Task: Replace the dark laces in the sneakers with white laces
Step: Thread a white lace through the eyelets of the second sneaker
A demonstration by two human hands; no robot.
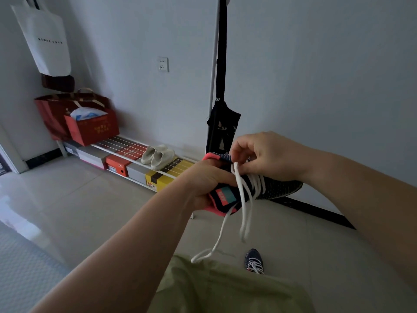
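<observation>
The left hand gripped the heel of a dark sneaker held in mid-air, while the right hand pinched its white lace, loose ends dangling. The second sneaker stood on the open tiled floor below, well apart from the shoe rack along the wall.

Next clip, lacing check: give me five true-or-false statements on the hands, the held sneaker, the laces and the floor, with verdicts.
1. The left hand grips the held sneaker at its heel end. True.
2. The right hand hangs idle, away from the sneaker. False: its fingers work at the white lace by the collar.
3. White lace ends dangle below the sneaker. True.
4. The second sneaker on the floor has dark laces. False: white.
5. The pale shoes lie on the floor. False: on the rack.
</observation>
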